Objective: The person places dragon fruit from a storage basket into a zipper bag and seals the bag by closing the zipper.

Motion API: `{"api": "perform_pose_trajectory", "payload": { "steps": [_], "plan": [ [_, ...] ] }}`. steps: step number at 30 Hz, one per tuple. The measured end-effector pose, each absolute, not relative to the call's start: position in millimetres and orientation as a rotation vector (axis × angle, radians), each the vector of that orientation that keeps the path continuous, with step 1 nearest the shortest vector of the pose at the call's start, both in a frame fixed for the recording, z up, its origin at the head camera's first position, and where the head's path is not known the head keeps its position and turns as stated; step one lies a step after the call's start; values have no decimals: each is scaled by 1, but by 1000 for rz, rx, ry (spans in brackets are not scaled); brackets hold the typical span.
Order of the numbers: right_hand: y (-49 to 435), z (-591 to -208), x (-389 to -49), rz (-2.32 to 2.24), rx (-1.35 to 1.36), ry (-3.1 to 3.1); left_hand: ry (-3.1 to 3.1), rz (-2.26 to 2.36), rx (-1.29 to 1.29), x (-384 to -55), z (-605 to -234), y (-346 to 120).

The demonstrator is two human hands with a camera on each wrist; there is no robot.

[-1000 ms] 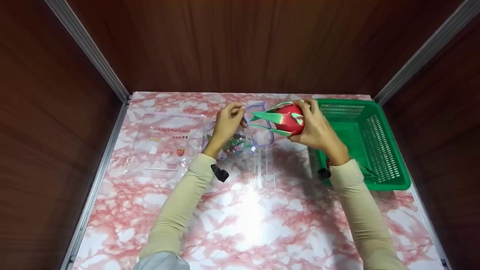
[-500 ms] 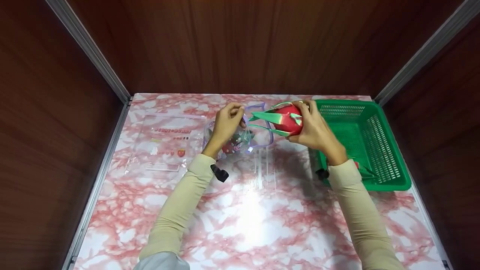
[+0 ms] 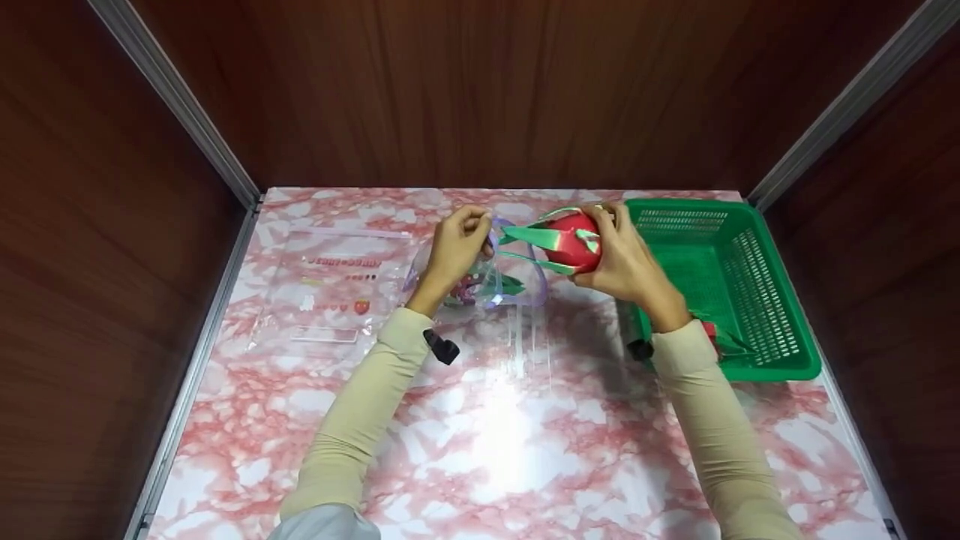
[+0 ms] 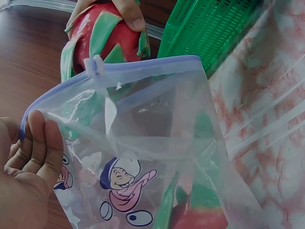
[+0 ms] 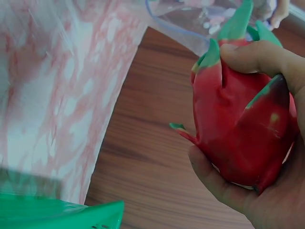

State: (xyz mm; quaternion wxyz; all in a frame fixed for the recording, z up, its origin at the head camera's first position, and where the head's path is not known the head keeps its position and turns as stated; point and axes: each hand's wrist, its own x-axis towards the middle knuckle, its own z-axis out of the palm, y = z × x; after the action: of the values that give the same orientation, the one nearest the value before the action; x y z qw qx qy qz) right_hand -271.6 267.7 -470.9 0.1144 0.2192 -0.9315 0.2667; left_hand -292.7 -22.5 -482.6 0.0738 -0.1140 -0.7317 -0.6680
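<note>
My left hand [image 3: 461, 240] pinches the purple zip edge of a clear cartoon-printed zip bag [image 4: 143, 124], whose mouth faces right in the head view. Inside the bag lies a red dragon fruit [image 4: 200, 217] with green leaf tips. A second dragon fruit [image 5: 243, 114] is gripped by my right hand [image 3: 622, 251], fingers and thumb around its red body. Its long green leaves [image 3: 532, 238] point left and overlap the bag's mouth in the head view.
At the right stands a green plastic basket [image 3: 776, 300] with another red and green fruit [image 3: 712, 337] in it, partly hidden by the right sleeve. A flat clear printed bag [image 3: 330, 285] lies on the marbled table [image 3: 465, 450] at left. Dark wood panels [image 3: 480, 90] enclose the table.
The right hand has moved slightly left with its dragon fruit, closer to the bag. The bag's mouth has changed shape, and the fruit inside it shows farther right.
</note>
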Motion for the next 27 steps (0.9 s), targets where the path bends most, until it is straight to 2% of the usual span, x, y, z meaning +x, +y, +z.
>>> {"api": "perform_pose_trajectory", "payload": {
  "steps": [27],
  "plan": [
    [238, -478, -264, 633, 653, -2767, -2218, -2020, -327, -291, -482, -20]
  ]
}}
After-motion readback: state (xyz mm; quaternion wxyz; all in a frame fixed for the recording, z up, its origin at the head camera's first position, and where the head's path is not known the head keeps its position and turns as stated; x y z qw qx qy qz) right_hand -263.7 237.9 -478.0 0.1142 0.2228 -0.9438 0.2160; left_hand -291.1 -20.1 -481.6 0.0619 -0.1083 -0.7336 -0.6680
